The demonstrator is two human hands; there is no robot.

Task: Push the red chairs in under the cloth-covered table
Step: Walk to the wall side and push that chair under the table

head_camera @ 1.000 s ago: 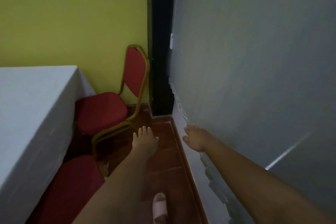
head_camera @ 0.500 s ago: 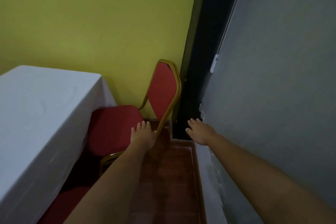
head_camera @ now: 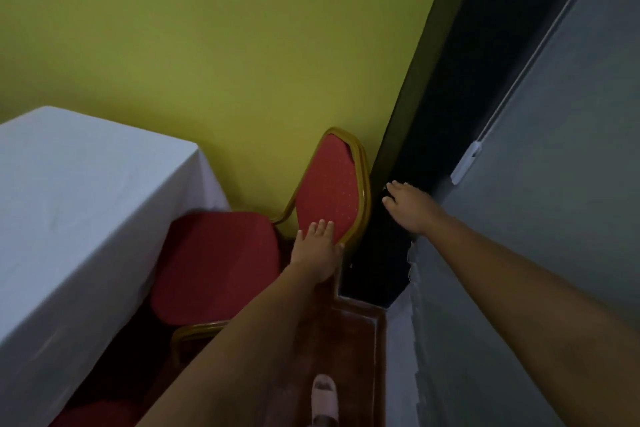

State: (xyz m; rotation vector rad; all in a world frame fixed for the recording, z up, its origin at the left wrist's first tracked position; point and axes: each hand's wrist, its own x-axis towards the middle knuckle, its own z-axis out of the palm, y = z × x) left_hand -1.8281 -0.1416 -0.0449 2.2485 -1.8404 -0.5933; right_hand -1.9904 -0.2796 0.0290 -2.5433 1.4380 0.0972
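Red chair [head_camera: 225,260], left hand [head_camera: 317,248] outstretched toward it (fingers [head_camera: 320,229] straight)

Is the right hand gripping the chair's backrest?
No: the right hand hovers with straight fingers in front of the dark gap, apart from the backrest.
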